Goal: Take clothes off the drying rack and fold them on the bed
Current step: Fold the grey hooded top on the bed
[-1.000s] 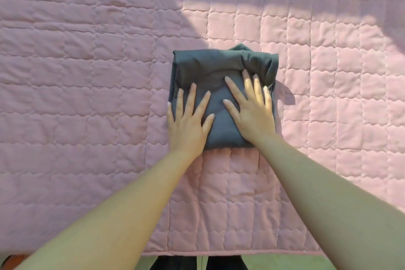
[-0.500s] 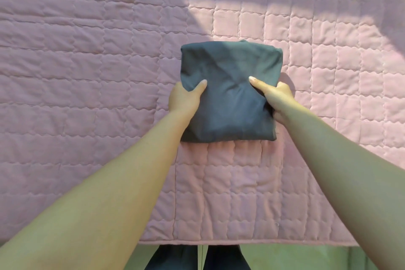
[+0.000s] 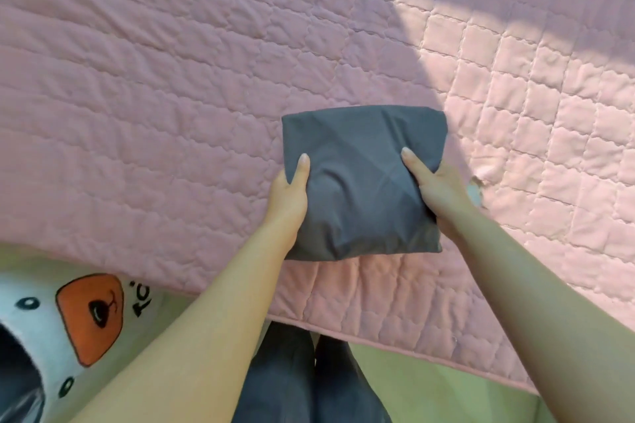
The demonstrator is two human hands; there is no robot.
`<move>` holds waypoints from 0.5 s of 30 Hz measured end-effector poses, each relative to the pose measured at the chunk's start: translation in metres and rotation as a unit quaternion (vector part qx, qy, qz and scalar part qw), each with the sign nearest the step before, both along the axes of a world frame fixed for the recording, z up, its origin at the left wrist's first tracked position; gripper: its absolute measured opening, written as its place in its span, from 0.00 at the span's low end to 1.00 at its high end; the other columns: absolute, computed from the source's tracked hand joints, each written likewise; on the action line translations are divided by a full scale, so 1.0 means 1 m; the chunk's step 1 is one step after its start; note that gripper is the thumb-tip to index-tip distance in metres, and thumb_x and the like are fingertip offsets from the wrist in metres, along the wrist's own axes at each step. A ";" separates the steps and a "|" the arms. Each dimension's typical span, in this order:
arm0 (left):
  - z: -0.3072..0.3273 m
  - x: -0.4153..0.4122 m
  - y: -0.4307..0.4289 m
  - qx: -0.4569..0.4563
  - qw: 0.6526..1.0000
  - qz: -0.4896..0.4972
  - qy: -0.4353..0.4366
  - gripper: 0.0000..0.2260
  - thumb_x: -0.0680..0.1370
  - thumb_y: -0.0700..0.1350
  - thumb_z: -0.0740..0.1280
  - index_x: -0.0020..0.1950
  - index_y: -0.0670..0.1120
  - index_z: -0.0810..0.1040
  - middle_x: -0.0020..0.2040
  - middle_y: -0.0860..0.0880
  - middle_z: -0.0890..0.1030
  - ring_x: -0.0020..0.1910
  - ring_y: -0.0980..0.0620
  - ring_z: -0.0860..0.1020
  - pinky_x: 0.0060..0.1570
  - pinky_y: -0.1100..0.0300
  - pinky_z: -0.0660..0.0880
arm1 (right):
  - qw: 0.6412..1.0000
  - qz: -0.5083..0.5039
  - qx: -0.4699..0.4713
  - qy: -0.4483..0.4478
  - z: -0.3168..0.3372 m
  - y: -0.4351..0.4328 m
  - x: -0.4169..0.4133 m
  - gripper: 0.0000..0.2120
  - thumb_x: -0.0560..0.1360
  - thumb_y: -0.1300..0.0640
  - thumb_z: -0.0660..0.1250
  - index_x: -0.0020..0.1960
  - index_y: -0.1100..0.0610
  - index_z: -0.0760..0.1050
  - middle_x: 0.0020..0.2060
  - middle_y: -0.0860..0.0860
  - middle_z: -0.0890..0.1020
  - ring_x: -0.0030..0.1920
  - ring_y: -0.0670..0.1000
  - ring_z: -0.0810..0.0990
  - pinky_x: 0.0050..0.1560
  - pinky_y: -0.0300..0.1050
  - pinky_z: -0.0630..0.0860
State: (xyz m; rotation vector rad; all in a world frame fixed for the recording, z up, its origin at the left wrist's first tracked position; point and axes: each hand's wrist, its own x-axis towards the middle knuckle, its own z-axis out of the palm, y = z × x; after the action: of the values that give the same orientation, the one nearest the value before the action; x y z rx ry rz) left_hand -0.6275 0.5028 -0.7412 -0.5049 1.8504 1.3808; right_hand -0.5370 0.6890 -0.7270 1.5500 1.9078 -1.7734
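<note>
Pink quilted bedspread [image 3: 171, 96], folded dark grey garment [image 3: 360, 178] near its front edge, left hand [image 3: 287, 196] and right hand [image 3: 443, 189] gripping its sides, thumbs on top, fingers curled beneath.

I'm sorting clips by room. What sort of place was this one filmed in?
Most likely a bedroom: a pink quilted bedspread covers a wide bed, its edge by the person's legs, and the left hand and right hand grip a folded grey garment over it.
</note>
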 end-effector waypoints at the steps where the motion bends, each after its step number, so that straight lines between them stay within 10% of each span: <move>1: 0.005 0.003 -0.014 0.000 1.000 0.024 -0.004 0.16 0.80 0.60 0.60 0.60 0.53 0.77 0.53 0.54 0.82 0.53 0.53 0.81 0.57 0.55 0.77 | 1.000 0.009 -0.011 0.002 0.003 -0.012 -0.002 0.14 0.76 0.44 0.67 0.56 0.51 0.79 0.50 0.43 0.83 0.47 0.40 0.80 0.47 0.37 0.74; 10: 0.040 0.045 -0.171 -0.004 0.974 0.225 -0.002 0.18 0.79 0.60 0.61 0.63 0.51 0.78 0.55 0.54 0.83 0.54 0.54 0.81 0.58 0.54 0.77 | 0.983 0.172 -0.047 -0.035 0.036 -0.149 -0.034 0.09 0.77 0.47 0.65 0.49 0.51 0.79 0.38 0.41 0.81 0.39 0.42 0.78 0.30 0.32 0.71; 15: 0.055 0.066 -0.253 -0.010 0.943 0.332 0.001 0.16 0.79 0.60 0.63 0.60 0.52 0.78 0.55 0.55 0.83 0.54 0.55 0.81 0.60 0.52 0.76 | 0.964 0.253 -0.057 -0.052 0.049 -0.233 -0.053 0.11 0.76 0.44 0.66 0.51 0.51 0.79 0.42 0.44 0.83 0.42 0.45 0.80 0.37 0.39 0.71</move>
State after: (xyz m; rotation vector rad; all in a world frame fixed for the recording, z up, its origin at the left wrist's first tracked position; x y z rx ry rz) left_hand -0.5614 0.2496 -0.6864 -1.2172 1.7666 1.7812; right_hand -0.5902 0.4560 -0.6779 0.9749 1.8914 -1.5096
